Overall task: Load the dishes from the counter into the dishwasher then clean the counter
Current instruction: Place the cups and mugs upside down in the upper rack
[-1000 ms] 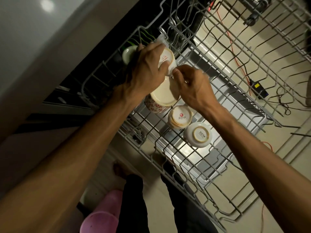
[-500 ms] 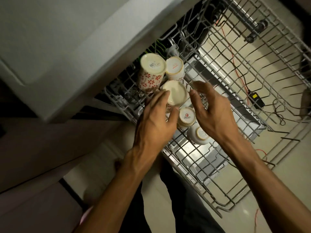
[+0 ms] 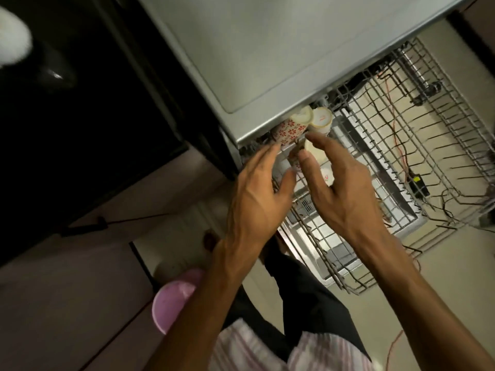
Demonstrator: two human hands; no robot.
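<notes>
The wire dishwasher rack [image 3: 417, 145] stands pulled out below the grey dishwasher top [image 3: 267, 49]. Upside-down cups sit at its near-left corner: a red-flowered cup [image 3: 290, 132] and a cream cup with a red mark [image 3: 321, 120], both partly under the top's edge. My left hand [image 3: 257, 199] hovers over the rack's left edge with straight, spread fingers and holds nothing. My right hand [image 3: 345, 191] hangs above more cups with loosely bent fingers; a cream cup [image 3: 328, 176] shows between its thumb and fingers. Whether it touches that cup is unclear.
A pink tub [image 3: 174, 298] sits on the floor at lower left. Black and red cables and a black adapter [image 3: 419, 184] lie on the floor under the rack. A dark counter [image 3: 80, 108] fills the left. My dark trousers and striped shirt are below.
The view has tilted up, so the dishwasher top now covers part of the cups. Both hands let go of the cups and drew back toward me.
</notes>
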